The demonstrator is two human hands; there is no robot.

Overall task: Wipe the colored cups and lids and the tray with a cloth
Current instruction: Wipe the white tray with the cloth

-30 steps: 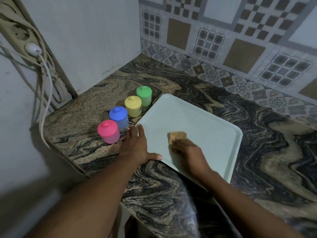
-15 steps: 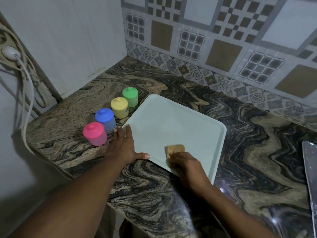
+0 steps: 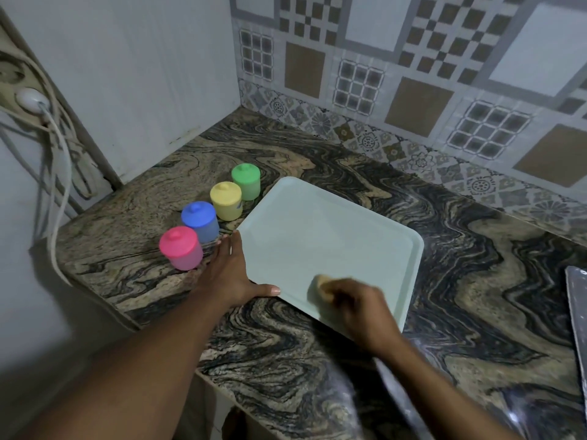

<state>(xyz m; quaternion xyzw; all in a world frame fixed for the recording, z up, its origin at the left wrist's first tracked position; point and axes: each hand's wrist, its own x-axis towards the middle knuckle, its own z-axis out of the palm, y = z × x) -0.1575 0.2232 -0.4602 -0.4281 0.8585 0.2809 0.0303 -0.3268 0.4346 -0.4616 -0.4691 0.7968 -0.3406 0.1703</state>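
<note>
Tray-wiping step judged in hand. Pale green tray (image 3: 317,236) lies flat on marbled counter (image 3: 476,249). Tan cloth (image 3: 320,285) gripped in closed right hand (image 3: 359,308) at tray's near edge. Left hand (image 3: 230,273) spread flat, empty, tray's near-left corner steadied. Four lidded cups (image 3: 203,220) stand left of tray. Next: far tray area to be covered.

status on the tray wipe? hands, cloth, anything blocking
Left hand flat on the counter, bracing the tray corner. Right hand presses the cloth on the tray's near edge. Four lidded cups stand left of tray, clear of it.
</note>
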